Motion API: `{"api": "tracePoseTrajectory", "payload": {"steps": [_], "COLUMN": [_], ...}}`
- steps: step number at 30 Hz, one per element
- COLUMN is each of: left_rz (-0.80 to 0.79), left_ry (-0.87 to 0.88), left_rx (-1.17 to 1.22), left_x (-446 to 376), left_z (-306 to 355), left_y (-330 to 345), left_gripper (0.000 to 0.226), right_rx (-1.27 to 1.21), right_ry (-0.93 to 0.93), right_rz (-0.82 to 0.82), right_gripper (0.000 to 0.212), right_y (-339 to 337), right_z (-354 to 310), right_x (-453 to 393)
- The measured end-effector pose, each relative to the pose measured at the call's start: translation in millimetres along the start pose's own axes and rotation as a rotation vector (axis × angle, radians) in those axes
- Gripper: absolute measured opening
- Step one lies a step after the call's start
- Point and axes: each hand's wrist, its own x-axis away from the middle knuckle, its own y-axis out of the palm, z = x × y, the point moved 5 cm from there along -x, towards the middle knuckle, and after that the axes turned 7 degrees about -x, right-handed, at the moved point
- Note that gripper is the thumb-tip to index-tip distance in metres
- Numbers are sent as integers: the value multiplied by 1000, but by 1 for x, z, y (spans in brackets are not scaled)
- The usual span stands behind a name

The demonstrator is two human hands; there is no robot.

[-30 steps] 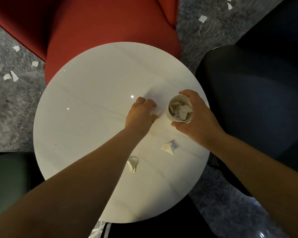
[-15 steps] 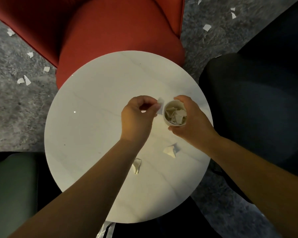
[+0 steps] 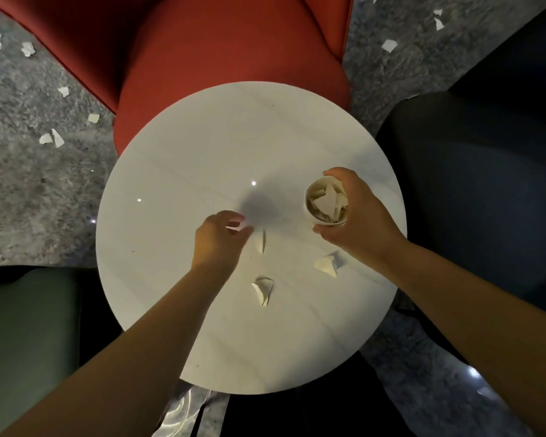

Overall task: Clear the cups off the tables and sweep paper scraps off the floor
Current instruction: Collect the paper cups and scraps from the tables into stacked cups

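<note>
A small white paper cup (image 3: 307, 205) holding several paper scraps stands over the right side of the round white table (image 3: 202, 146). My right hand (image 3: 356, 222) grips it from the right side. My left hand (image 3: 219, 239) hovers near the table's middle, fingers loosely curled with a small gap to the thumb and nothing clearly in them. A thin scrap (image 3: 262, 241) lies just to its right. Two more scraps (image 3: 263, 290) (image 3: 326, 265) lie nearer to me. Whether the cup touches the tabletop I cannot tell.
A red armchair (image 3: 221, 48) stands behind the table, a dark chair (image 3: 473, 184) on the right and a green seat (image 3: 26, 326) on the left. Several white paper scraps (image 3: 51, 138) (image 3: 389, 45) lie on the grey speckled floor at both sides.
My left hand carried a pinched scrap to the cup, and a new scrap now lies on top inside it. That hand then drew back left, uncovering a thin scrap. The cup has shifted right.
</note>
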Motion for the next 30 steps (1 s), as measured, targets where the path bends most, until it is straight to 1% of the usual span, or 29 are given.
{"api": "tracePoseTrajectory", "payload": {"steps": [2, 4, 6, 9, 11, 13, 15, 17, 19, 22, 24, 25, 27, 30], "left_rz": [-52, -80, -66, -45, -53, -55, -59, -46, 19, 126, 109, 78, 46, 118], "left_ry": [65, 121, 130, 111, 140, 168, 137, 77, 67, 180, 271, 294, 289, 203], "left_rx": [-93, -183, -207, -138, -154, -195, -196, -113, 65, 368, 482, 511, 523, 454], "left_x": [-2, 0, 0, -1, -2, -1, 0, 3, 12, 33, 47, 51, 55, 48], "left_z": [1, 5, 7, 2, 0, -1, -2, 1, 16, 57, 82, 90, 95, 74], "left_y": [19, 38, 47, 46, 44, 39, 33, 23, 10, -10, -15, -14, -13, -19], "left_gripper": [39, 46, 38, 18, 10, 9, 12, 10, 7, 11, 19, 22, 21, 20], "right_rx": [-5, -10, -28, -28, -15, -16, -10, -6, -5, 6, 5, -9, -16, 2], "right_ry": [14, 28, 40, 52, 57, 53, 49, 53, 41, -1, -11, -10, -19, -18], "right_rz": [-2, -3, 10, 22, 24, 25, 18, 9, 4, 15, 21, 22, 22, 16], "right_gripper": [81, 82, 83, 84, 83, 83, 82, 81, 78, 73, 72, 70, 68, 73], "right_y": [4, 7, 9, 12, 13, 14, 16, 17, 17, 16, 17, 18, 20, 18], "right_z": [5, 9, 12, 11, 10, 8, 5, 4, 0, -7, -12, -13, -16, -16], "right_x": [4, 8, 12, 16, 16, 15, 15, 15, 16, 17, 18, 19, 20, 21]}}
